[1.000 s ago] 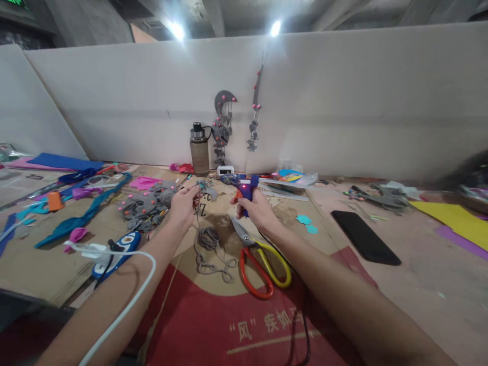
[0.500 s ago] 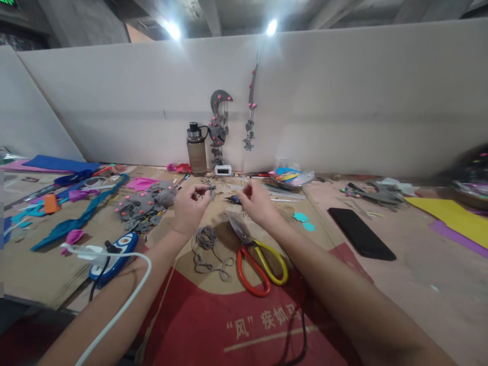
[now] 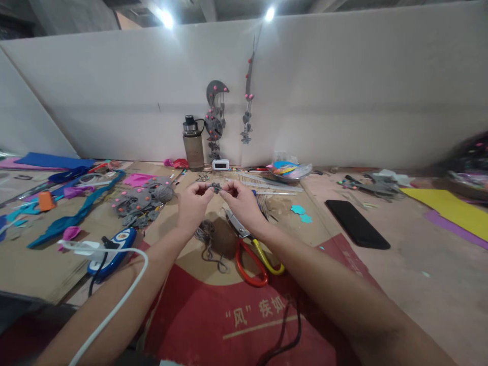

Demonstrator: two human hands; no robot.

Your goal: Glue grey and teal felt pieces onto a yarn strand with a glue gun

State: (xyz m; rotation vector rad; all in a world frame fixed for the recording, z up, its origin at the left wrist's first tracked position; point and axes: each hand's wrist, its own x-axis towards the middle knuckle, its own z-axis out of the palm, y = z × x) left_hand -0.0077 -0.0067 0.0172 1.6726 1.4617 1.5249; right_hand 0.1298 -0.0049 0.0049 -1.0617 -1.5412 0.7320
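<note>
Between my fingertips is a small dark-grey felt piece [image 3: 216, 188], held just above the cardboard; its exact shape is too small to make out. My left hand [image 3: 192, 207] pinches it from one side, thumb and forefinger together. From the other side my right hand [image 3: 244, 204] pinches it too. Below the hands lie a loose bundle of grey cord [image 3: 206, 233] and scissors [image 3: 251, 260] with one red and one yellow handle, partly covered by my right forearm. Beside my right hand a dark-blue-ended tool [image 3: 261, 201] shows in part.
Grey felt pieces with pink dots [image 3: 139, 203] lie to the left, near a blue-and-white power strip [image 3: 114, 254] with a white cable crossing my left forearm. A bottle [image 3: 193, 147] stands behind. Rightward are teal cutouts [image 3: 301, 212] and a black phone [image 3: 356, 223].
My right hand has moved left from beside the dark-blue tool to meet my left hand, and now grips the felt piece with it. The view has shifted slightly.
</note>
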